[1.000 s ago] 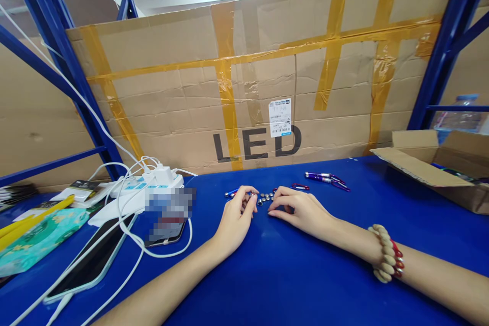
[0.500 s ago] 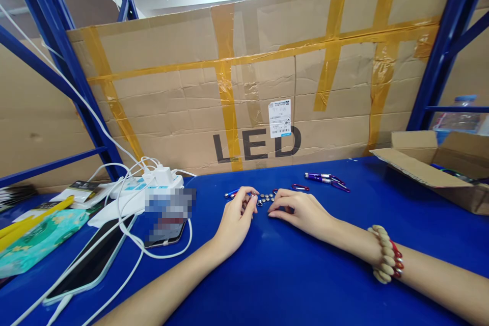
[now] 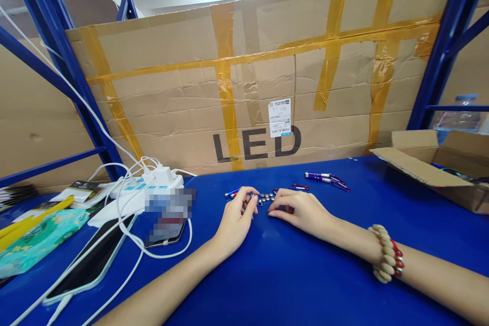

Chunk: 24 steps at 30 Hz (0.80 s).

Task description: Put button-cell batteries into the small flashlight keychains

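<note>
My left hand (image 3: 237, 216) rests on the blue tabletop with its thumb and fingers curled together around a small object, of which only a reddish bit shows at the fingertips. My right hand (image 3: 305, 213) lies opposite, loosely bent, a gap between thumb and fingers and nothing visible in it. Several small round silver button cells (image 3: 266, 197) sit between the hands, with a small shiny metal piece (image 3: 260, 202) in front of them. Beyond my left hand is a blue metal tube (image 3: 231, 193). A red carabiner (image 3: 300, 187) lies behind my right hand.
Purple penlights with carabiners (image 3: 324, 179) lie farther back. An opened cardboard box (image 3: 454, 183) stands at right. On the left are a white power strip (image 3: 168, 182), tangled white cables, a phone (image 3: 91, 260) and a teal packet (image 3: 46, 242). A large cardboard panel (image 3: 183, 112) closes the back.
</note>
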Tool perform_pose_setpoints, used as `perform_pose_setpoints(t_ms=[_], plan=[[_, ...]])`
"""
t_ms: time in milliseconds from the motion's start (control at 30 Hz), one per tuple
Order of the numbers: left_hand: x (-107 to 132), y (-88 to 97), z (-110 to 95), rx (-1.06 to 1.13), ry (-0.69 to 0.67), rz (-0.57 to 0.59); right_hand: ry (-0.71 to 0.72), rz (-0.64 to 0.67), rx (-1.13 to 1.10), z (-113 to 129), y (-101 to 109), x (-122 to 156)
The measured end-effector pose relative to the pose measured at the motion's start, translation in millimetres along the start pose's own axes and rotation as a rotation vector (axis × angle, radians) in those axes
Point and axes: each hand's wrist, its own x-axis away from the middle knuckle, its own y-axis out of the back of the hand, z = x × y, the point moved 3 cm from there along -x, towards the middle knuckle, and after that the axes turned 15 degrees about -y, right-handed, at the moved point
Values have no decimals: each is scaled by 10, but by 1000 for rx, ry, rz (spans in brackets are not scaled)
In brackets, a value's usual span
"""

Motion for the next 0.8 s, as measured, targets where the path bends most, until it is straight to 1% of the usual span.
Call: perform_pose_setpoints(t_ms=[300,567,667,800], plan=[[-4,-3,4,5,-6,13,-14,7,2,6,-1,-10],[8,-22,-11,65,12,44,-10,-6,1,-6,-7,-6],[13,-17,7,49,21,38,-43,-70,-26,-21,15,-6],[-1,-6,-9,-38,-32,62,-95,-219,-216,-30,86,-12]])
